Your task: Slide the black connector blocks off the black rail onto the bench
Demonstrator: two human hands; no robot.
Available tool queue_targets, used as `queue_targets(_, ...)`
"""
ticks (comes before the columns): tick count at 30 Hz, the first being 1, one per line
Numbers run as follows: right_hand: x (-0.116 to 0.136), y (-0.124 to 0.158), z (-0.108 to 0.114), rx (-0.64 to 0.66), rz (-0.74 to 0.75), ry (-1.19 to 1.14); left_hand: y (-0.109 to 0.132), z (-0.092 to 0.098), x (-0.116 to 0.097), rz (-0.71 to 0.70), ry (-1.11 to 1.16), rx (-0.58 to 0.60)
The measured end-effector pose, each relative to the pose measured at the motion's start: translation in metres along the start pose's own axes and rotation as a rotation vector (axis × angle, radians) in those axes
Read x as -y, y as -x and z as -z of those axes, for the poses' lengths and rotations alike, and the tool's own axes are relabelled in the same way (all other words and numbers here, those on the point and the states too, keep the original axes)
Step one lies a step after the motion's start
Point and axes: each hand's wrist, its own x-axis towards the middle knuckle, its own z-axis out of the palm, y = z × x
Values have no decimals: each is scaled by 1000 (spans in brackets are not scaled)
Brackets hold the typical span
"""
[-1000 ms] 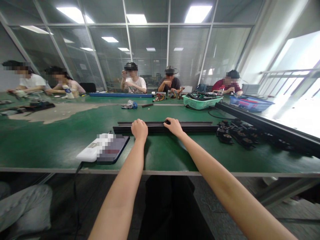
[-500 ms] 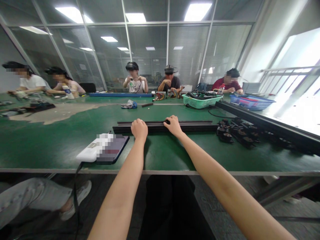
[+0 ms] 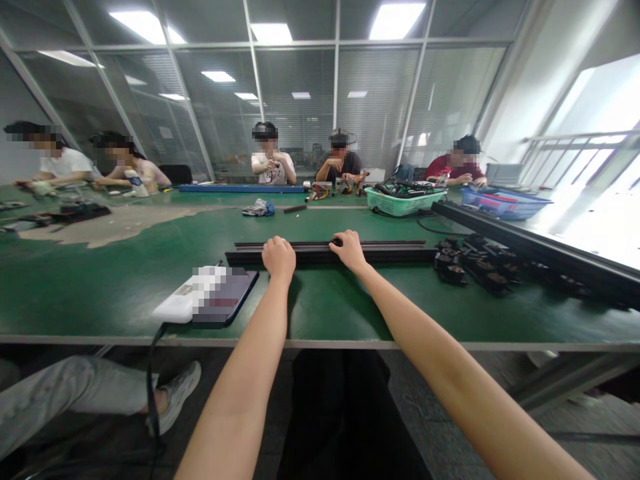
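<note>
A long black rail point(image 3: 315, 257) lies crosswise on the green table in front of me, with a slot or ridge along its far side. My left hand point(image 3: 279, 257) is closed around the rail left of its middle. Right of that, my right hand point(image 3: 349, 250) pinches a small black part point(image 3: 337, 241) at the top of the rail; the fingers hide much of it. Several black parts with round pieces point(image 3: 480, 263) lie in a cluster by the rail's right end.
A white device point(image 3: 187, 293) and a dark phone-like slab point(image 3: 233, 293) lie at the left. Longer black rails point(image 3: 540, 243) stretch along the right. Behind stand a green basket point(image 3: 400, 202) and a blue basket point(image 3: 505, 205), with a crumpled cloth point(image 3: 259, 208) farther left. Several people sit around the table.
My right hand has shifted very slightly to the right along the rail with the small black part. My left hand stays put. A neighbour's foot at lower left has moved right.
</note>
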Motion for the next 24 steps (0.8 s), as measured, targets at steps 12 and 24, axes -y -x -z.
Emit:
queue_targets(12, 0, 2, 7, 53, 23, 36, 0, -1, 0, 11, 28, -7)
queue_targets(24, -8, -2, 10, 55, 42, 55, -1, -4, 1, -3, 32, -11)
